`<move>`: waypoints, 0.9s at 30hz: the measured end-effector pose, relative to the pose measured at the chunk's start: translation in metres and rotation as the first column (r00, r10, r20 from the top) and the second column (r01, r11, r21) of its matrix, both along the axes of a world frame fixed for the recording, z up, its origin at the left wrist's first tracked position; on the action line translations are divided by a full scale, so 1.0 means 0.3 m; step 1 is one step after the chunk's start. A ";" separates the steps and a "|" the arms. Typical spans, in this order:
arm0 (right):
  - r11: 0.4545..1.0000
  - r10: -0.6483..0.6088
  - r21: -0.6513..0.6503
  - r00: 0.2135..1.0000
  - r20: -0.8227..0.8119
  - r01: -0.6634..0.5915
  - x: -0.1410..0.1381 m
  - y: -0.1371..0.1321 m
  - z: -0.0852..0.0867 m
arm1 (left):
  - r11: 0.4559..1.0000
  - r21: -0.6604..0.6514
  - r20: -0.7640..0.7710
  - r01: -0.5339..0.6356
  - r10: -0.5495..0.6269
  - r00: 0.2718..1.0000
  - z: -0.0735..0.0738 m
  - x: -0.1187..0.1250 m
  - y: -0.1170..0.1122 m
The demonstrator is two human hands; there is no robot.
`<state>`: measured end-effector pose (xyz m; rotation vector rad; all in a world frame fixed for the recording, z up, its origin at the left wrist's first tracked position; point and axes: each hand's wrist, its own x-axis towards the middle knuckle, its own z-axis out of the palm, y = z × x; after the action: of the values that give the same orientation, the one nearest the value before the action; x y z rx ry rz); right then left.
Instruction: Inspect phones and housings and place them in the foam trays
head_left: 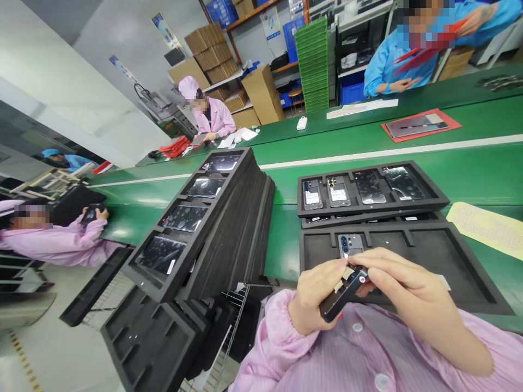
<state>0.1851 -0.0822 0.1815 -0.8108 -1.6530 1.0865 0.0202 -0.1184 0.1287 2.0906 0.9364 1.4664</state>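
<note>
A black phone [335, 306], tilted and seen mostly from its edge, is held close to my chest. My left hand [314, 294] wraps its lower side, with the fingers along the back. At the upper end, beside a small round red-and-white mark, the thumb and fingers of my right hand [408, 286] close on the phone. The phone's far face is hidden. Just beyond my hands lies a black foam tray [461, 261] with moulded slots. In one slot rests a grey phone [350, 244], camera side up, partly covered by my fingers.
Behind it, stacked trays [437, 202] carry several phones. A tall stack of foam trays [229, 234] stands left, above more trays [151, 337] on a wire rack. A yellow written sheet [486, 228] lies right. Across the green conveyor [286, 155], co-workers sit near a phone on a red sheet [453, 122].
</note>
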 end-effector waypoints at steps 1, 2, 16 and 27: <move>1.000 0.003 0.010 1.000 0.005 -0.003 -0.001 0.000 0.002 | 1.000 0.020 -0.002 -0.004 0.004 1.000 -0.002 0.000 0.000; 1.000 0.009 0.020 1.000 0.005 -0.009 -0.001 0.000 0.004 | 0.999 0.046 -0.001 -0.007 0.007 1.000 -0.004 0.000 0.001; 0.973 -0.004 0.232 0.994 0.110 -0.022 0.005 -0.007 0.030 | 0.968 0.241 -0.019 -0.076 0.083 0.996 -0.021 -0.003 0.013; 0.923 -0.078 0.384 0.977 0.199 -0.004 0.008 -0.016 0.007 | 0.942 0.315 -0.123 -0.120 0.166 0.979 0.011 -0.016 0.010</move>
<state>0.1874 -0.0870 0.1834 -0.7113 -1.9413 0.6316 0.0153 -0.1153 0.1322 2.4267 0.9869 1.6370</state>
